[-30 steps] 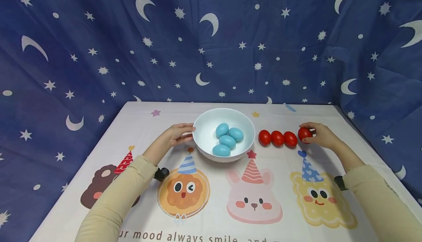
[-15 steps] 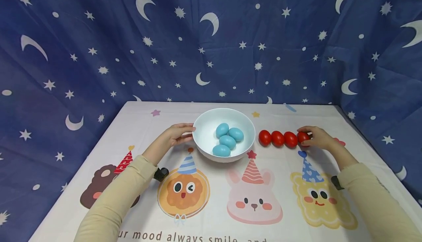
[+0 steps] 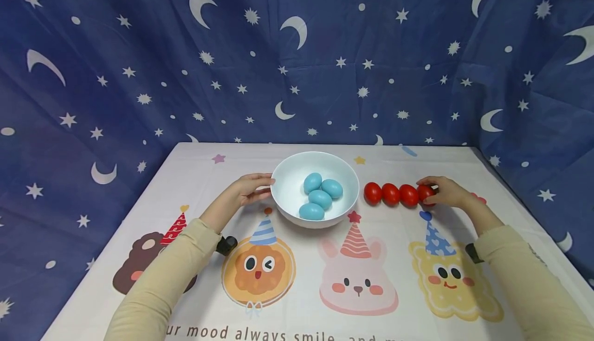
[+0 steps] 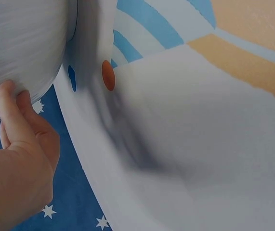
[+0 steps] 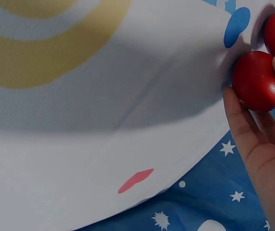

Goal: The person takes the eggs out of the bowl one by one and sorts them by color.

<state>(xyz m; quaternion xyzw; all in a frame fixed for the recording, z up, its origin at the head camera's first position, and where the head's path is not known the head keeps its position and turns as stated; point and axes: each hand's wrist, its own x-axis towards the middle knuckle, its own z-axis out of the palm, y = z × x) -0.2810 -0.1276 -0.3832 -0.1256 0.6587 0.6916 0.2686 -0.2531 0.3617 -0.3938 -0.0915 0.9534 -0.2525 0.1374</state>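
Behind everything, a blue curtain in a moon-and-star print. Below, a white tablecloth with cartoon faces and brown lettering, partly readable as "ur mood always smile, and". Resting on the cloth, a white bowl. At its left side, the left hand, fingers fairly straight against the outer wall; hard to make out the thumb's exact place. Right of the bowl, the right hand, pinching the rightmost red egg, in line with three other red eggs. Inside the bowl, four light-blue eggs.

Sml gap btwn bowl & red eggs
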